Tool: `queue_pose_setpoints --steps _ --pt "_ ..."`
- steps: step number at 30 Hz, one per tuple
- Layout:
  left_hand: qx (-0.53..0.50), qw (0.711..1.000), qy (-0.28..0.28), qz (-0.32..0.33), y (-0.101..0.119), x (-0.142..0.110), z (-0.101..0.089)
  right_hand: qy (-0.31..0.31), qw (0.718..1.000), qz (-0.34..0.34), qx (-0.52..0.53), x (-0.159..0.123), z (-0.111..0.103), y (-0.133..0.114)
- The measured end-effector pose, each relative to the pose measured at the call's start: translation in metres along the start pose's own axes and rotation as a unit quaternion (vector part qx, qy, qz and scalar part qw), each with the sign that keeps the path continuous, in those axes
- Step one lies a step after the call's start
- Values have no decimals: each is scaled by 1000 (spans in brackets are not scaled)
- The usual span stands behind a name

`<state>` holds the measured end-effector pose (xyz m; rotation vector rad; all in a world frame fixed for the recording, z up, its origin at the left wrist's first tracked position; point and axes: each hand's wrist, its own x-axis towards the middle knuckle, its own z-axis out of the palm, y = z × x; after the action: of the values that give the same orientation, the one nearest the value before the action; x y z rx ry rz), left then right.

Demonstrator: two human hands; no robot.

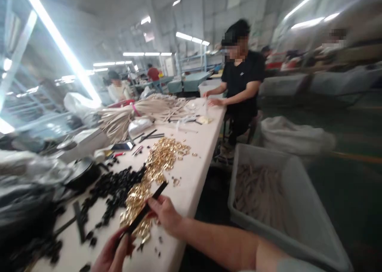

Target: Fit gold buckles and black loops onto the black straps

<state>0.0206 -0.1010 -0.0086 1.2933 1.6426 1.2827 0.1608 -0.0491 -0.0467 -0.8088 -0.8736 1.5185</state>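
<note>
A thin black strap (149, 206) runs slantwise between both my hands, low in the view. My right hand (164, 216) pinches its upper part and my left hand (114, 253) grips its lower end. Under the strap lies a heap of gold metal fittings (155, 168) on the white table (193, 172). A pile of small black pieces (115, 188) sits just left of the gold heap.
A grey bin (294, 212) of pale strips stands right of the table. A person in a black shirt (241, 85) sits at the table's far end. Bundled cream straps (143, 110), loose black strips and tools lie further along. Dark bags crowd the left side.
</note>
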Motion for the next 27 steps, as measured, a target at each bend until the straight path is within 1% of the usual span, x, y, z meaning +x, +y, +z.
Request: queue_pose_setpoints --steps 1,2,3,4,5,6,7,10,13,14,16,19,21,23,24,25,27 --pt "10 1000 -10 -20 -7 -9 -8 0 999 14 49 -3 1 1" --pt "-1 999 -38 -21 -12 -14 -14 -9 997 28 77 -5 1 -2" --pt "-7 997 -69 -23 -15 -17 -16 -28 994 50 89 -6 -1 -7" --pt "-13 997 -65 -26 -15 -17 -17 -66 991 77 86 -8 -4 -13" --pt "-30 997 -63 -30 -14 -16 -16 -104 987 105 62 -9 -8 -20" --pt "-55 997 -50 -33 -12 -14 -15 -149 979 134 27 -10 -13 -27" --pt "-84 995 -39 -37 -10 -12 -14 -203 963 176 -4 -13 -16 -32" --pt "-154 986 -32 -54 -4 -9 -12 -300 922 240 -53 -22 -22 -39" --pt "-171 982 -50 -70 -2 -10 -11 -362 886 275 -95 -31 -20 -37" --pt "-170 981 -55 -74 -1 -11 -11 -373 877 284 -102 -34 -18 -36" --pt "-166 981 -65 -82 -1 -12 -11 -383 869 293 -108 -37 -15 -35" --pt "-168 977 -73 -109 -1 -11 -13 -378 873 268 -153 -38 -13 -41" --pt "-179 973 -72 -129 -2 -10 -14 -368 876 232 -209 -38 -12 -49" --pt "-190 968 -69 -146 -3 -9 -15 -354 872 184 -284 -38 -11 -57" --pt "-193 967 -69 -153 -3 -9 -15 -343 863 150 -339 -38 -10 -61" --pt "-195 965 -68 -159 -4 -8 -15 -328 845 109 -407 -38 -9 -64" --pt "-194 964 -66 -168 -4 -8 -15 -284 790 21 -543 -39 -7 -66"
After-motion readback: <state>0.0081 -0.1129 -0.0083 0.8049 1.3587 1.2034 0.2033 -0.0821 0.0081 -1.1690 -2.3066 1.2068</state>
